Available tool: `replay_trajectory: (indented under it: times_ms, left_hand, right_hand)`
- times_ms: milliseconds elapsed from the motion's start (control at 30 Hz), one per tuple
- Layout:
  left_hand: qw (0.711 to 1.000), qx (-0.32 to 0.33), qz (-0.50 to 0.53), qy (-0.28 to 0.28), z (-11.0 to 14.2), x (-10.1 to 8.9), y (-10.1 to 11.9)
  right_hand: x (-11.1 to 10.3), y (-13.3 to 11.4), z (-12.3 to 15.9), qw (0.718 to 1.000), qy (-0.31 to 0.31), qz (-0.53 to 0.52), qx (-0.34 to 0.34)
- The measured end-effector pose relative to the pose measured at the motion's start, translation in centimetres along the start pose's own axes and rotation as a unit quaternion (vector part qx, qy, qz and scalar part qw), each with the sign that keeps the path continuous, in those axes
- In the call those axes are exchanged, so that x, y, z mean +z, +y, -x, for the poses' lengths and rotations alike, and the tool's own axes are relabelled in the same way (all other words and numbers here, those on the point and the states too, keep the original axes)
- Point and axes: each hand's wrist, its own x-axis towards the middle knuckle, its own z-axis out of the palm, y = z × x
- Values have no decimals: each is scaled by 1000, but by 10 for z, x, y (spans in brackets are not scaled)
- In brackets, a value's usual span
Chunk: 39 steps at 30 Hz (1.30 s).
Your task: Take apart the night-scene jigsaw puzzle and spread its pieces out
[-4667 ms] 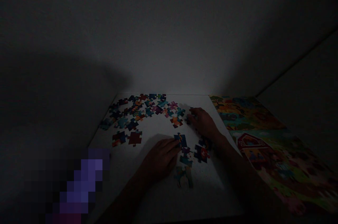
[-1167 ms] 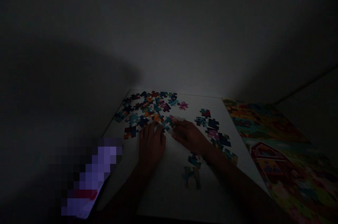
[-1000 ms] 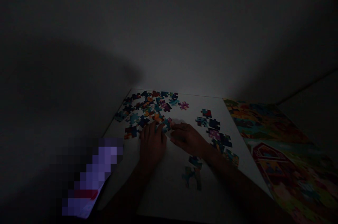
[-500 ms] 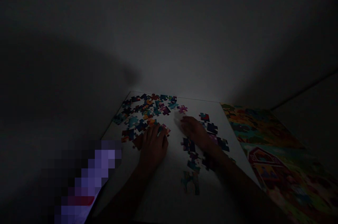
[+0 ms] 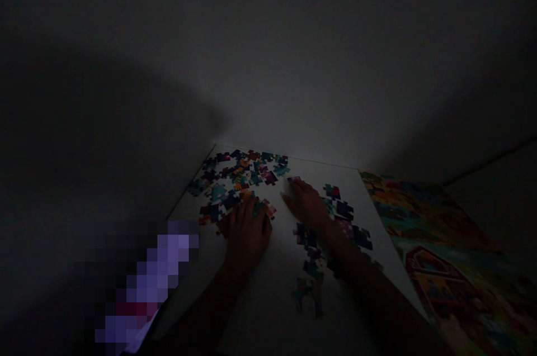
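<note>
My left hand (image 5: 248,233) lies over loose jigsaw pieces on a white tabletop, fingers stretched out. A pink and teal jigsaw piece (image 5: 269,209) shows at its fingertips, and a dark red-brown jigsaw piece (image 5: 222,227) sticks out on its left side. Farther right, my right hand (image 5: 307,203) reaches forward with its fingertips on a purple jigsaw piece (image 5: 293,179). Its thumb stands apart from the fingers, and the hand covers most of that piece. Under and beside the right forearm lie joined pieces, among them a dark blue jigsaw piece (image 5: 305,235).
Many loose pieces (image 5: 239,174) spread over the far left of the white tabletop (image 5: 268,300). An arched piece (image 5: 308,295) lies nearest me. Two picture sheets, one with a red barn (image 5: 434,261), lie at right. A blurred purple patch (image 5: 146,283) glows at left. Light is dim.
My right hand has left the pieces by my left hand and moved forward onto the purple piece. My left hand has shifted left from the middle pieces since the earliest frame.
</note>
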Motion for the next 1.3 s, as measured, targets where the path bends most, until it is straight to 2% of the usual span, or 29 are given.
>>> replay_trajectory:
  times_ms: [233, 500, 600, 700, 833, 933, 1033, 1167, 1300]
  left_hand:
    - [1000, -1, -1, -6, -1, 2, -3]
    - [1000, 10, 1, 11, -5, -1, -3]
    - [1000, 24, 16, 3, -19, -3, -3]
    - [999, 28, 27, -21, -44, -1, -4]
    - [999, 18, -1, -44, -78, 7, -4]
    - [999, -3, -21, -36, -88, 17, -3]
    - [999, -10, -47, -22, -86, 26, -3]
    - [997, -17, -70, -2, -81, 30, -3]
    - [998, -21, -64, -14, -80, 26, 1]
  right_hand:
    - [-24, -25, 5, 998, -63, 8, 2]
    - [-24, -29, 6, 993, -41, -88, -62]
    - [-22, -30, 8, 987, -29, -125, -98]
    - [-22, -30, 8, 979, -28, -156, -126]
    - [-19, -27, 9, 967, -22, -218, -129]
    - [-14, -24, 9, 948, 8, -295, -116]
    - [-7, -19, 7, 923, 74, -366, -91]
    - [-5, -7, 0, 902, 166, -398, 15]
    - [-20, 8, -6, 875, 250, -394, 130]
